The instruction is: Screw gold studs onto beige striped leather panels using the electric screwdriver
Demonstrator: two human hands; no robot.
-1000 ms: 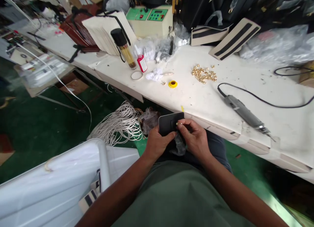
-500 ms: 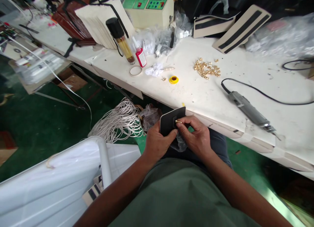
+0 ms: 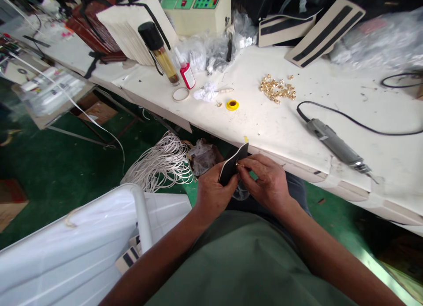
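Note:
A black panel with a pale edge (image 3: 229, 168) is gripped by my left hand (image 3: 214, 190), thumb on its dark face and fingers behind. My right hand (image 3: 268, 180) pinches a small gold-coloured metal piece (image 3: 240, 165) against that face. The panel is tilted and slightly bent, beyond the table's front edge. On the white table (image 3: 264, 134) lie a pile of small gold fittings (image 3: 276, 89), a yellow ring-shaped piece (image 3: 232, 105) and a grey electric screwdriver (image 3: 337, 143) with a black cord.
A red bottle (image 3: 187, 75) and a black-capped bottle (image 3: 158, 53) stand at the back, near a control box (image 3: 198, 20). Beige panels with black strips (image 3: 325, 33) lean behind. White cord (image 3: 161, 165) lies coiled on the floor, beside a white bin (image 3: 139, 209).
The black panel has turned more edge-on and now looks bent. My right hand has moved slightly with the gold piece. The whole view has shifted a little.

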